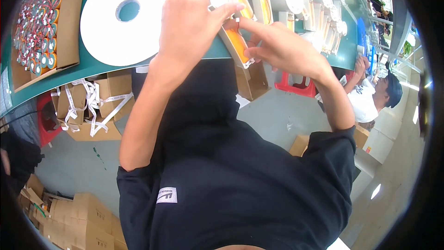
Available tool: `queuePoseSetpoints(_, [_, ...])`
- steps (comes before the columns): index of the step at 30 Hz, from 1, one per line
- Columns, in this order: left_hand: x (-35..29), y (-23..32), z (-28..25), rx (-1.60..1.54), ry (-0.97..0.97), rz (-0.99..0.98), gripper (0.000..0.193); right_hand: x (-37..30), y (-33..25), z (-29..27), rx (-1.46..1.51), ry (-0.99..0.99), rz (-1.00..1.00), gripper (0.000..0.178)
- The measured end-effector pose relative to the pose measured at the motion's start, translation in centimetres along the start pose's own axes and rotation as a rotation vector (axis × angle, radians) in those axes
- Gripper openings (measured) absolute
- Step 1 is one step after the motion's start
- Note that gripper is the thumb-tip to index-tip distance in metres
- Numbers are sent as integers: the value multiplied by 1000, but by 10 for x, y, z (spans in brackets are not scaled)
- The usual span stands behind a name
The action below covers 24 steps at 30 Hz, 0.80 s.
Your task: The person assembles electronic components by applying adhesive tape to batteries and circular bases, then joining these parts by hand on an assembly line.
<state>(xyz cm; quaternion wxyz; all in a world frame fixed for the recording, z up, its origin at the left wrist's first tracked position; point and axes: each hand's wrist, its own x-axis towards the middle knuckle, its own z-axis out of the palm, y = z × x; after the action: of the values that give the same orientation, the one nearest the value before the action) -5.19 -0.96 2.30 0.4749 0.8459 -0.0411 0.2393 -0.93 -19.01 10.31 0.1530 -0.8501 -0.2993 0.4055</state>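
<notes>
A white plastic housing with a round head and an orange strip (pixel 237 45) along its open handle lies at the table's near edge, between my hands. Over its round end is my left hand (pixel 187 21), thumb and forefinger curved around it. My right hand (pixel 284 48) grips the handle from the right, thumb by its lower end. The right forefinger reaches to a small white connector (pixel 237 20) at the handle's upper part. My left fingers partly cover the round head, so its inside is hard to make out.
A large white reel (pixel 104 28) lies flat left of my hands. Beyond it is a cardboard box (pixel 69 23) of wired battery packs. Several similar white housings (pixel 284 1) stand in rows to the right. Below the table, a carton (pixel 113 85) holds white strips. A co-worker (pixel 363 99) sits at right.
</notes>
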Motion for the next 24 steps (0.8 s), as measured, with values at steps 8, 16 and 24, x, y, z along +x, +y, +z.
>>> queuePoseSetpoints(8, [1,4,0,-4,25,-35,41,2,-3,5,-120,110,-117,47])
queuePoseSetpoints(16, [-5,-1,0,-11,69,-23,41,-2,-1,10,-113,192,-140,49])
queuePoseSetpoints(24, [-3,2,2,-79,14,-133,42,-23,5,35,239,431,-27,47])
